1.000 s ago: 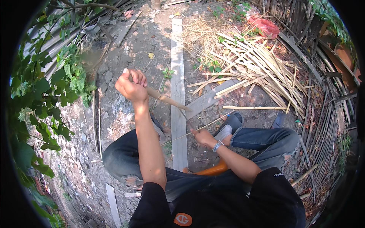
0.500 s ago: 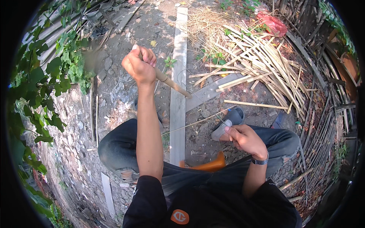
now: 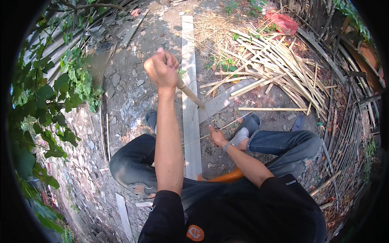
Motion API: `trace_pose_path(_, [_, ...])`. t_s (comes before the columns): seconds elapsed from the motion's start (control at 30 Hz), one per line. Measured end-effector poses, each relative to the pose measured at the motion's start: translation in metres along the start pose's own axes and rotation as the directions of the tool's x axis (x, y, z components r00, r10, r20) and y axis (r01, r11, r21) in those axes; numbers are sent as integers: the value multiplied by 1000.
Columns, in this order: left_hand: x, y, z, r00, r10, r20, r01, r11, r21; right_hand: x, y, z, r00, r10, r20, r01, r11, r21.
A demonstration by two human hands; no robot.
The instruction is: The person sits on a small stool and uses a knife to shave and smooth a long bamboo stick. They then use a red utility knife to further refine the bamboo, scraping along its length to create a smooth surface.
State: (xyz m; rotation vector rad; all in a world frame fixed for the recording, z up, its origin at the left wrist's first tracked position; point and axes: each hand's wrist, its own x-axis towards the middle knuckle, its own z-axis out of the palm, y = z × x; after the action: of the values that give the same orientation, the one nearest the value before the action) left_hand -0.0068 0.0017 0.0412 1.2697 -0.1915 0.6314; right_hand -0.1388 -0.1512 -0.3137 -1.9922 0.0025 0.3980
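My left hand, a closed fist, grips the upper end of a bamboo stick. The stick slants down to the right, its lower end above the wooden plank. My right hand is closed round a thin, dark, blade-like tool whose kind I cannot make out. Its tip reaches up close to the bamboo's lower end; whether they touch I cannot tell. Just below the right hand passes a thin pale strip, which crosses the plank.
A heap of split bamboo strips lies at the far right, with one strip apart in front. A red plastic bag sits behind it. Leafy vines hang at the left. An orange stool shows between my legs.
My right hand has moved left and forward, bringing the thin tool near the bamboo's lower end. The left hand has shifted slightly right, still gripping the stick.
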Motion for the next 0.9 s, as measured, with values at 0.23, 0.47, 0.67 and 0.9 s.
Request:
trace_pose_path(0.23, [2, -5, -36, 999, -8, 47, 10, 999, -43, 11, 66, 2, 730, 559, 393, -683, 583, 439])
trace_pose_path(0.47, [2, -1, -66, 1000, 24, -14, -25, 994, -104, 11, -58, -39, 990, 124, -74, -38, 721, 692])
trace_pose_path(0.67, [-2, -3, -53, 998, 28, 64, -20, 993, -114, -6, 26, 11, 986, 131, -99, -85, 924, 372])
trace_pose_path(0.9, [-9, -2, -63, 998, 57, 15, -56, 996, -71, 21, -7, -35, 801, 487, 347, -593, 572, 567])
